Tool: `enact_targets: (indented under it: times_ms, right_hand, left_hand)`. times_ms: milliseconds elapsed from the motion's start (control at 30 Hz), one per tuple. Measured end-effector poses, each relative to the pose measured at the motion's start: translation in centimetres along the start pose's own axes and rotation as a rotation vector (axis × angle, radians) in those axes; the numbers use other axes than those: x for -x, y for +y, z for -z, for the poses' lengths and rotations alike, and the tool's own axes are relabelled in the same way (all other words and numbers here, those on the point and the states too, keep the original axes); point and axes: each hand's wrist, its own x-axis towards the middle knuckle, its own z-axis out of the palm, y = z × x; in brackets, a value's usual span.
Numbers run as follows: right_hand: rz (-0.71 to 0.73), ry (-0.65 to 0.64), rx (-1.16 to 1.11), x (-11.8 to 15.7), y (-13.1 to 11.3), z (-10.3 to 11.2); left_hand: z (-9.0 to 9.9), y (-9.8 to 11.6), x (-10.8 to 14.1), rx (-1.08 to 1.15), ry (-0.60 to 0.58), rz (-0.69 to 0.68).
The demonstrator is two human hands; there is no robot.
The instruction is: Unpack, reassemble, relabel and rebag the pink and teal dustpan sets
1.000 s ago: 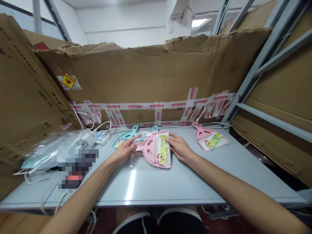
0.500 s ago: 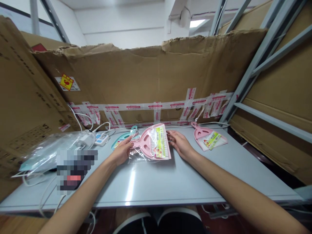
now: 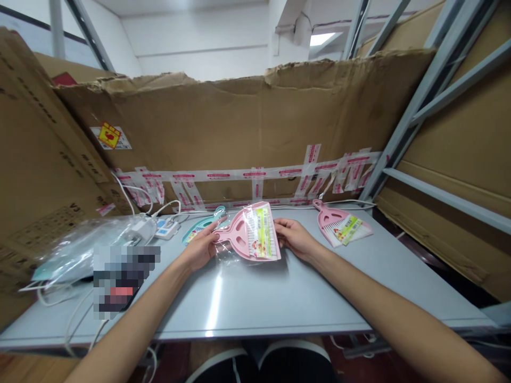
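A pink dustpan set (image 3: 241, 234) with a white-bristled brush and a green-yellow label, in clear plastic, is held above the table. My left hand (image 3: 203, 246) is closed round its handle on the left side. At its right edge, the fingers of my right hand (image 3: 293, 238) are closed on the rim, fingertips partly hidden behind it. Behind my left hand lies a teal dustpan set (image 3: 198, 225), partly covered. A second pink dustpan set (image 3: 339, 222) with a similar label lies on the table to the right.
On the left of the grey table (image 3: 255, 314) are a clear plastic bag (image 3: 88, 244), a white power strip (image 3: 166, 229), cables and a blurred-out dark object (image 3: 123, 279). A taped cardboard sheet (image 3: 239, 127) stands behind; metal shelf posts (image 3: 403, 125) rise at right.
My right hand has moved slightly left onto the right edge of the held dustpan, its fingers now closed there. My left hand keeps its hold.
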Motion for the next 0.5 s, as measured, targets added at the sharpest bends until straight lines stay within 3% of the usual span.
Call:
enact_targets:
  times_ms: [267, 500]
  right_hand:
    - [0.094, 0.146, -0.017, -0.2, -1.1, 0.9]
    - [0.13, 0.187, -0.004, -0.3, -1.5, 1.0]
  left_hand:
    - [0.7, 0.2, -0.3, -0.012, 0.017, -0.006]
    - [0.7, 0.2, -0.5, -0.013, 0.0, -0.012]
